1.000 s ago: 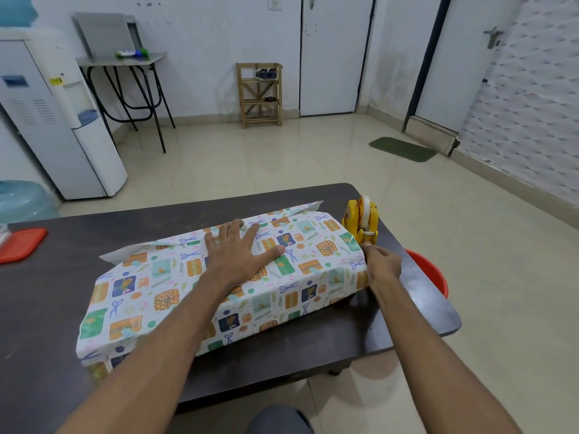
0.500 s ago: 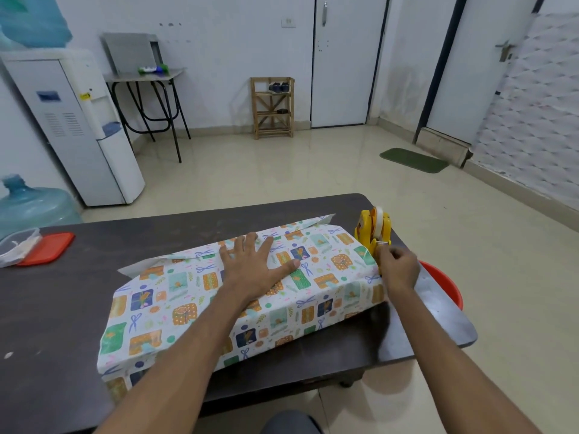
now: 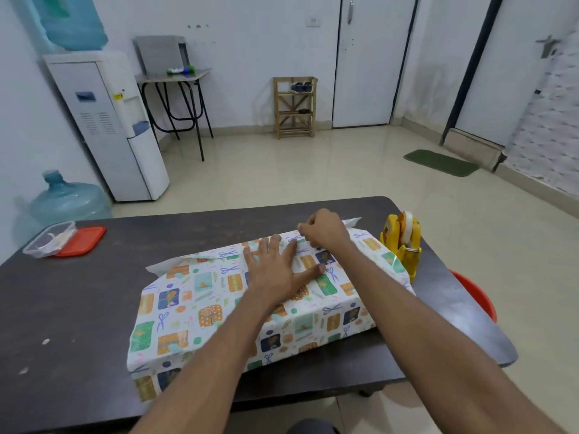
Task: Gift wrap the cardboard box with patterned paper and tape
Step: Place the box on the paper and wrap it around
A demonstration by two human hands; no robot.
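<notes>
Left hand (image 3: 275,272) lies flat on the patterned paper (image 3: 194,311); the curled right hand (image 3: 324,230) touches its far edge.

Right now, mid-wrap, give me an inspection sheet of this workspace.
Surface: dark table, pale specks near left.
Job's things: patterned paper folded over, white edge loose at far side; yellow tape dispenser upright by its right end.
Clutter: clear container next to red lid, far left.
Hands: left hand flat on the paper; right hand at the far seam, fingers curled, tape not discernible.
Cables: nothing seen.
Surroundings: water dispenser, water bottle on floor, shoe rack, red basin beside table.
</notes>
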